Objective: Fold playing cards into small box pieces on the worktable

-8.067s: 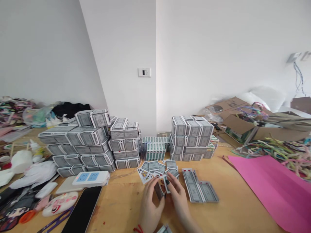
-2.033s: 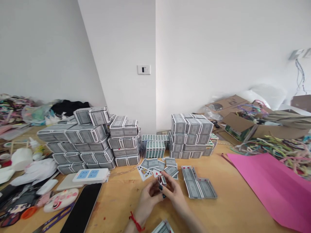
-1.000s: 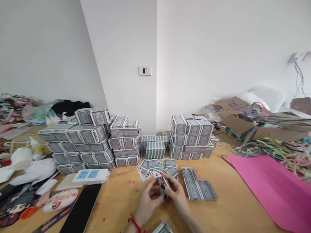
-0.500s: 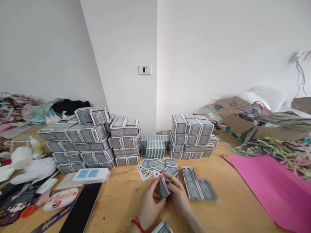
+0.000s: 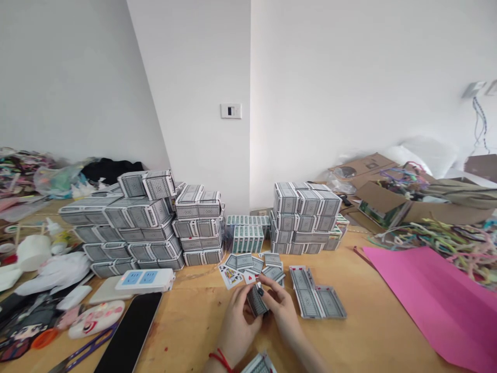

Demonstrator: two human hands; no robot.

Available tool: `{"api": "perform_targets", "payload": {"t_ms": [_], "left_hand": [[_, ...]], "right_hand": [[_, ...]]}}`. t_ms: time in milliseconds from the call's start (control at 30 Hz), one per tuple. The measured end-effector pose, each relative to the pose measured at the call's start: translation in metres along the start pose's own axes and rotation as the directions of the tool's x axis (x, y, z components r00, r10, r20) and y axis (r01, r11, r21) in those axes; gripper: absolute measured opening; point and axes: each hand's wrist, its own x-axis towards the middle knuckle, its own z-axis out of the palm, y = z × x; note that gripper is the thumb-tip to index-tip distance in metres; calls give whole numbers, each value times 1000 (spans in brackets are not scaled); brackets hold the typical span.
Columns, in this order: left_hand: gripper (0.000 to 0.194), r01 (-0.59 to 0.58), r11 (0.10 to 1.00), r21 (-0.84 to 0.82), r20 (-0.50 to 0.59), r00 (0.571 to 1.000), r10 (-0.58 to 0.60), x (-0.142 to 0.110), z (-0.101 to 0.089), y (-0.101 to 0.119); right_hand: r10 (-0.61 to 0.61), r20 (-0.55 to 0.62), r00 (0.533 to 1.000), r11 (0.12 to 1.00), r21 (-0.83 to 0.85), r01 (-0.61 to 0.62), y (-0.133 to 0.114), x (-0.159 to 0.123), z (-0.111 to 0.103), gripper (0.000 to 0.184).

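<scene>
Between my two hands is a folded playing-card piece [image 5: 256,303] with a grey patterned back, tilted above the table. My left hand [image 5: 237,321], with a red cord at the wrist, grips its left side. My right hand [image 5: 281,311] closes on its right side, a dark-nailed thumb pressed on the patterned face. Just beyond my fingers lie loose playing cards [image 5: 244,260], some face down and some face up. To the right sits an L-shaped piece built from cards [image 5: 306,295]. Another card piece [image 5: 259,364] shows partly at the bottom edge.
Stacked card-built blocks stand at the back left [image 5: 140,212] and back right [image 5: 306,217], with green card boxes [image 5: 248,238] between them. A black phone [image 5: 130,331], scissors [image 5: 83,349] and a power strip [image 5: 145,280] lie left. Pink paper [image 5: 430,300] covers the right.
The held card piece has turned so its patterned back faces me more. My right thumb has shifted up over its face, and both hands have moved slightly left.
</scene>
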Motion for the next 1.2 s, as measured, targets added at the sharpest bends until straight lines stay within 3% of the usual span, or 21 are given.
{"api": "perform_targets", "payload": {"t_ms": [233,667,1067,1200], "left_hand": [[48,-37,994,104,-97,994,47,2,-3,-6],[54,-68,985,161,-60,995,79,0,-5,0],[54,-91,983,162,-63,993,102,0,-7,0],[56,-132,960,245,-28,989,143,0,-7,-2]], "right_hand": [[-41,67,997,997,-67,46,-1,1,2,38],[14,84,996,994,-109,-5,1,2,1,33],[-30,122,992,989,-138,47,-5,3,1,40],[-62,127,990,982,-170,83,-2,4,-1,40]]}}
